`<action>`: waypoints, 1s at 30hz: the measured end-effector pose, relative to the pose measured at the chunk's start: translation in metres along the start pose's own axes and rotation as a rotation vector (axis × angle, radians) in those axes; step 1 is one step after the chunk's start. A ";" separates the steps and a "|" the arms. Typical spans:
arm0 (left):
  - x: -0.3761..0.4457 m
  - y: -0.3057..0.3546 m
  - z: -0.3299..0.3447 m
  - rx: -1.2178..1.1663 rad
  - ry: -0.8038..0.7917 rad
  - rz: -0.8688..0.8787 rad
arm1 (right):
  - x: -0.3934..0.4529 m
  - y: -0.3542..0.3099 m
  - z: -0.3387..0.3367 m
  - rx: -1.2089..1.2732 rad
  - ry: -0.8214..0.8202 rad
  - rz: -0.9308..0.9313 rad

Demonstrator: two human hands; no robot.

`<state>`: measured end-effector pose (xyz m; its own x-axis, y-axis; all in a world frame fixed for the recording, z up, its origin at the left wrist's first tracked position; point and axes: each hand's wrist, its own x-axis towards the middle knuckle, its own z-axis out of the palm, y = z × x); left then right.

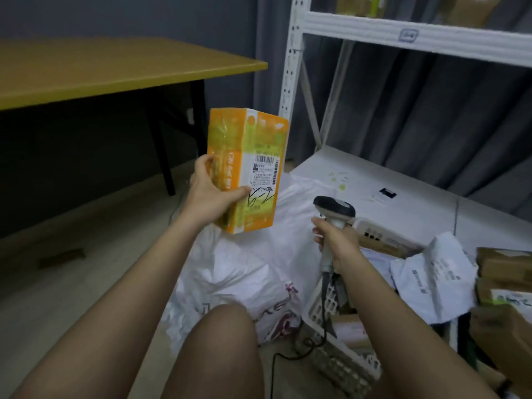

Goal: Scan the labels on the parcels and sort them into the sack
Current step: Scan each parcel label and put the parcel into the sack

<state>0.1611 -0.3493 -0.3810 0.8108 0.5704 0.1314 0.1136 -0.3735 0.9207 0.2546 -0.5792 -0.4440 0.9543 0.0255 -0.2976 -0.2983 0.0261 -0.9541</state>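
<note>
- Left hand (208,191), arm extended: grip clasps the orange parcel (249,168) upright, label facing the camera.
- Right hand (336,243), at 4 o'clock from the parcel: grip wraps the scanner (334,214) handle.
- White sack (244,275) below both.

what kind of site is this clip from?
Probably a small parcel depot or courier back room: a labelled orange parcel held before a handheld barcode scanner, a white sack on the floor, more parcels and mailers piled beside white metal shelving.
</note>
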 end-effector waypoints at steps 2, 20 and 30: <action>0.009 0.000 -0.013 0.087 0.001 0.001 | 0.012 -0.005 0.023 -0.008 0.008 0.037; 0.074 -0.058 -0.015 0.265 0.061 -0.065 | 0.104 0.018 0.111 -0.790 -0.143 -0.265; 0.049 -0.049 -0.018 0.221 0.044 -0.061 | 0.080 0.015 0.066 -0.475 0.063 -0.302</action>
<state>0.1843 -0.2897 -0.4133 0.7735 0.6261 0.0986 0.2881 -0.4859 0.8252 0.3257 -0.5112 -0.4796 0.9997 0.0262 0.0033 0.0142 -0.4301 -0.9027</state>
